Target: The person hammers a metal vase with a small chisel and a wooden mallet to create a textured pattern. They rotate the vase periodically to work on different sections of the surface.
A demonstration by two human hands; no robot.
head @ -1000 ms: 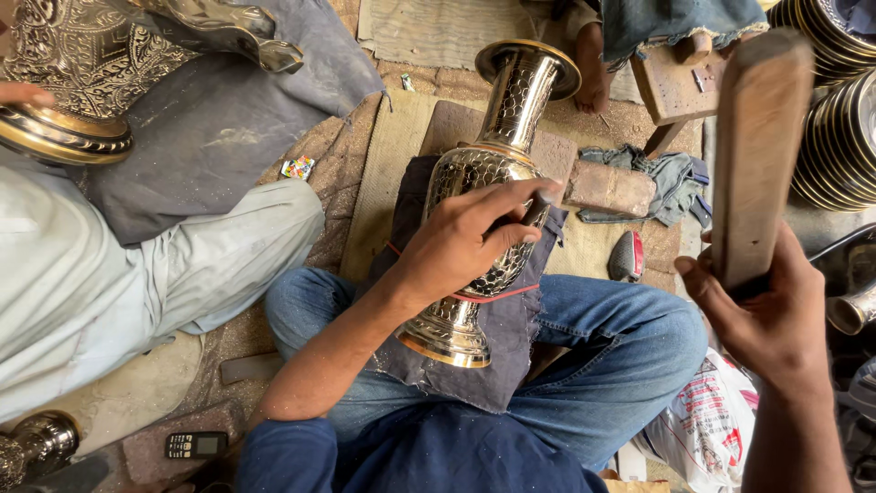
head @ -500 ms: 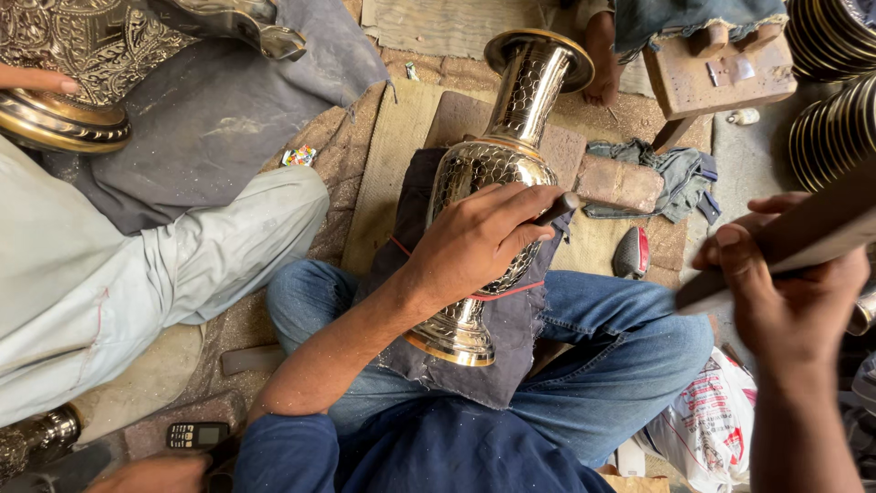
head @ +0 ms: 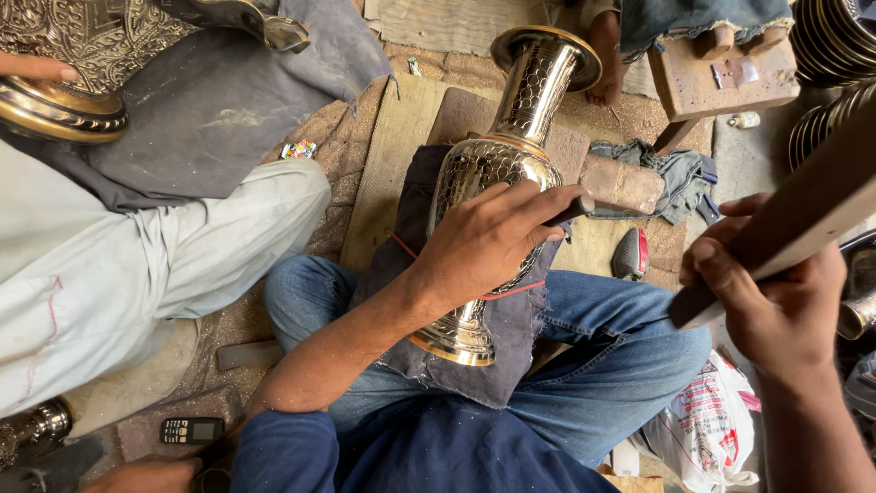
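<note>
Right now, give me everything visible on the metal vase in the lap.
The brass vase is shiny, golden-silver metal chased all over with a scale-like pattern. It has a wide flared mouth, a slim neck, a bulging body and a flared golden foot. It lies tilted across the person's lap on a dark cloth, mouth pointing away, foot toward the body. The left hand presses on its belly while holding a thin dark punch against it. The right hand grips a wooden mallet clear of it.
</note>
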